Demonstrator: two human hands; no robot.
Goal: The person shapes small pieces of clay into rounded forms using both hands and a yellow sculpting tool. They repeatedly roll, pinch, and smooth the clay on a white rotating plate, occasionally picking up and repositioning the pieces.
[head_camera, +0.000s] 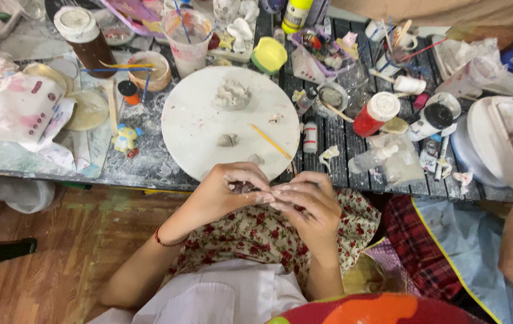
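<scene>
Bright, even light; edge distortion.

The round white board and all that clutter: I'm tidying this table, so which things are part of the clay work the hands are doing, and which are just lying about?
In use:
left hand and right hand, pinching a small clay piece
round white board
grey clay lump
small clay bits
yellow stick

Lying about:
red bottle
brown jar
plastic cup
yellow-green lid
small duck figure
</scene>
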